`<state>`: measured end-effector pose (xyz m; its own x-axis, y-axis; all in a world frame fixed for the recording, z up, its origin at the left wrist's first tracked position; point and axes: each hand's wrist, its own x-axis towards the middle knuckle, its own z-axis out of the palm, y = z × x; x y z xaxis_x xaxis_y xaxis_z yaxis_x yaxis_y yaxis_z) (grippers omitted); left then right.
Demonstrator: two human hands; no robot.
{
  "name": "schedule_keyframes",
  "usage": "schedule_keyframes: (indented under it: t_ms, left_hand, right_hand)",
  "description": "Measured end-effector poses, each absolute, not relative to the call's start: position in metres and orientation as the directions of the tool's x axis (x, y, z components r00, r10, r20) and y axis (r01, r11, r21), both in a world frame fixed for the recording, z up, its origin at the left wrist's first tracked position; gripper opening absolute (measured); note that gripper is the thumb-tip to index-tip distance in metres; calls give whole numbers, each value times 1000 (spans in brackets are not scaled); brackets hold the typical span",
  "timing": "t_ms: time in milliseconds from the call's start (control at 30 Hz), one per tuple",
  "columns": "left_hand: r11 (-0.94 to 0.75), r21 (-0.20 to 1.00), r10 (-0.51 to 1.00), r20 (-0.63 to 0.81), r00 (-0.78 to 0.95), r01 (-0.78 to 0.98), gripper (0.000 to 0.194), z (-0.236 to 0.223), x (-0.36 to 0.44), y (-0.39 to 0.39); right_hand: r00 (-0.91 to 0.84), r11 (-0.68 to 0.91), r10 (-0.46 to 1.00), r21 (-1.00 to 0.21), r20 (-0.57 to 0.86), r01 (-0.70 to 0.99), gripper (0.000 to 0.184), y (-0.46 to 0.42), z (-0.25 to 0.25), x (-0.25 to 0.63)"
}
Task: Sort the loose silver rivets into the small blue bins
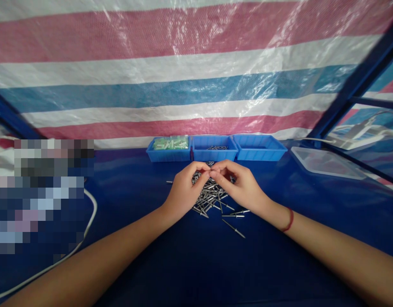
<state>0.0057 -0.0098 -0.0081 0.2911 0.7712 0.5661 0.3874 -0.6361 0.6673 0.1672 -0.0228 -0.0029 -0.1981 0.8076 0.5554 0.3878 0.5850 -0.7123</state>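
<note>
Forearms (132, 238) angle inward; metal rivets (212, 196) lie heaped beneath the left hand (186, 187) and right hand (240, 184), both curled, fingertips (213, 174) pinched together, anything between them too small to tell.

From over the near side of the blind-rivet pile (212, 196), one head-worn camera peers forward and down, fairly close.

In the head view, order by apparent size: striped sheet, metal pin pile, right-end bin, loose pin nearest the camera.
1. Striped sheet
2. Right-end bin and metal pin pile: pile partly hidden, too close to rank
3. Loose pin nearest the camera
</note>
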Motion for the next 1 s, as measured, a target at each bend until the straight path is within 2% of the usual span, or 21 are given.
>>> schedule_keyframes:
  t_ms: [133, 367, 700, 867, 1000]
  left_hand:
    - [-653, 615, 752, 596, 281, 443, 8, -7, 6, -10]
    - [-685, 537, 712, 636, 298, 492, 8, -7, 5, -10]
    - [-691, 552, 710, 642, 291, 467, 6, -8, 5, -10]
    - [-671, 603, 736, 615, 284, 432, 10, -7, 5, -10]
    - [-648, 669, 760, 600, 251, 365, 10, -7, 5, -11]
  right_hand:
    - [-148, 560, 825, -755, 545, 342, 18, -21, -5, 169]
    - [-105, 587, 803, -746, 587, 316, 16, -21, -4, 169]
    - [-25, 500, 864, -852, 502, 155, 15, -24, -1, 163]
    - [-64, 532, 846, -829, 529, 174, 14, -24, -1, 164]
    - [-73, 579, 810, -771, 582, 265, 10, -22, -2, 166]
